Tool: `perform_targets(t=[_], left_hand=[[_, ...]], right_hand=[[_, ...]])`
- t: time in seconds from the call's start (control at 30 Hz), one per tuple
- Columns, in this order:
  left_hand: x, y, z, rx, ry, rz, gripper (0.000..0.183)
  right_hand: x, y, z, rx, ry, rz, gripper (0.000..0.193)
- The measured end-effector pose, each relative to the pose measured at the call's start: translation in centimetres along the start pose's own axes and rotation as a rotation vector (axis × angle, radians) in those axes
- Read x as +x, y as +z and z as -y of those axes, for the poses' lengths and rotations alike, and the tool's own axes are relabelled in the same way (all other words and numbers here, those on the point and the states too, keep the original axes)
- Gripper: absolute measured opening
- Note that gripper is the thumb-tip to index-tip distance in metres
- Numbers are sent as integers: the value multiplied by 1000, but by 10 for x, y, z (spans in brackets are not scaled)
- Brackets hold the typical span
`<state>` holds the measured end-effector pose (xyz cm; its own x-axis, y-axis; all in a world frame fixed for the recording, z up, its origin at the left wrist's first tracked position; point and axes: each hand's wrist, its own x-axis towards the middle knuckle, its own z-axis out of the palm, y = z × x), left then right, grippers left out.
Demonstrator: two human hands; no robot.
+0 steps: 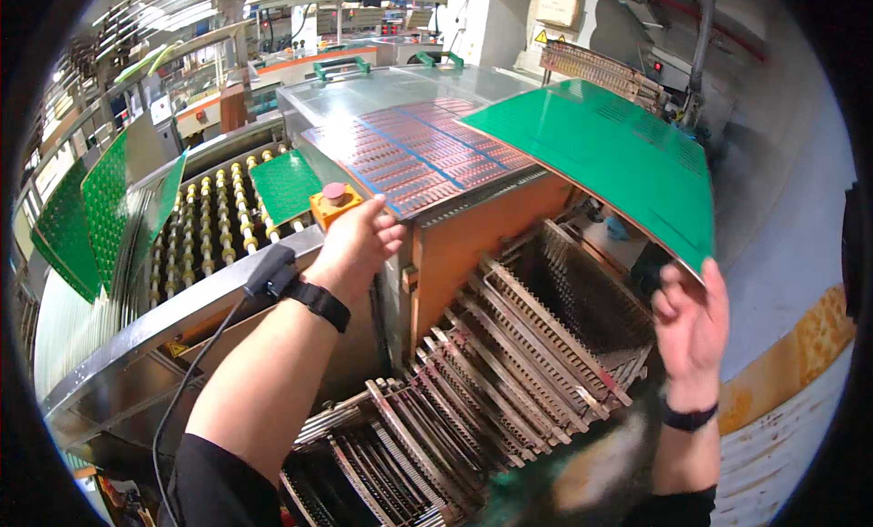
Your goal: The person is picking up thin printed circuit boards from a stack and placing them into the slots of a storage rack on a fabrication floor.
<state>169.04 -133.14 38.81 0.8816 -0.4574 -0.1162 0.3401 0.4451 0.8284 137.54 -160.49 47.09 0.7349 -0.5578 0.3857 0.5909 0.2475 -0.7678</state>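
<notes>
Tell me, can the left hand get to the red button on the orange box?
Probably yes. The left hand rests beside the orange box, and nothing covers its red button.

Circuit-board factory floor: roller conveyor [218,222], slotted racks [509,363], machines.

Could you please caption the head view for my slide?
Right hand lifts a green circuit panel above slotted racks; left hand rests beside the conveyor.

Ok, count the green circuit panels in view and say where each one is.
4 at least: a large panel in the right hand, a small one on the roller conveyor, two upright at far left. More may be hidden there.
</notes>
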Motion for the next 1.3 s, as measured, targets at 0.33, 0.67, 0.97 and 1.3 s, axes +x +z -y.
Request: perform_targets(t=[0.33,0.67,0.97,1.3], left_hand=[[25,46,-41,-12,91,-107,22],[56,78,-44,37,363,-109,18],[-50,39,-141,-395,477,59,15],[-287,-93,-122,-188,849,37,38]], right_hand=[[-78,-56,52,-124,-180,-185,31],[-108,-59,62,-160,-207,-216,32],[-70,-41,3,-169,-96,-210,27],[49,61,-155,57,178,-32,18]])
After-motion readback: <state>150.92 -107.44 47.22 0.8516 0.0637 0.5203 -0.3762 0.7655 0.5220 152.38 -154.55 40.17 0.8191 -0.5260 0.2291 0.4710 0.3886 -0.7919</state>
